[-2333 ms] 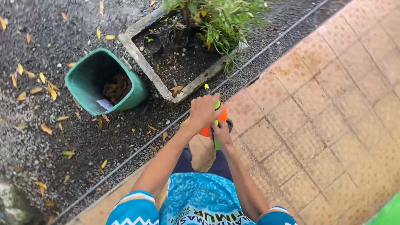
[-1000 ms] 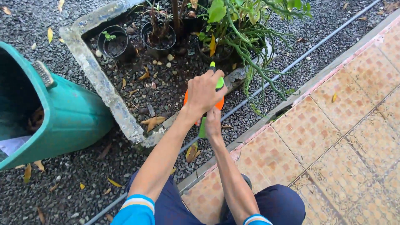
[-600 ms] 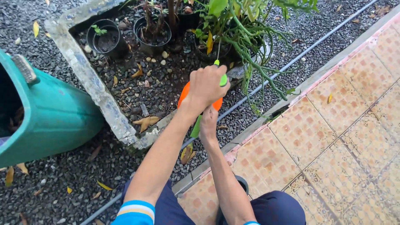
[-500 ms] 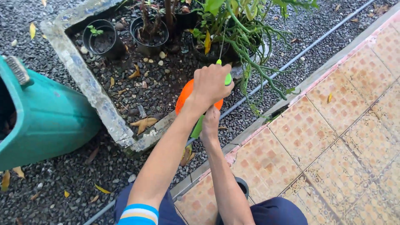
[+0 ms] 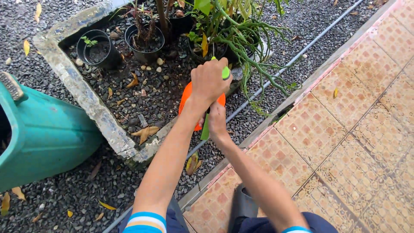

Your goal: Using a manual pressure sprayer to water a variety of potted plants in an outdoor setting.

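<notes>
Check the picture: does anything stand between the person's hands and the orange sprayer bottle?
Nothing visible does. The left hand is clamped over the top of the orange sprayer bottle, and the right hand grips it from below, by its green handle.

Outdoor garden edge by a tiled walkway (image 5: pixel 345 142), gravel ground (image 5: pixel 60 198), concrete planter (image 5: pixel 86 99) with potted plants (image 5: pixel 224 30), green bin (image 5: pixel 39 138) left

Outdoor yard edge in daylight

Dark gravel (image 5: pixel 64 190) strewn with yellow leaves is seen left and far; patterned orange paving tiles (image 5: pixel 353 142) are laid right, edged by a thin pipe (image 5: pixel 302 54).
</notes>
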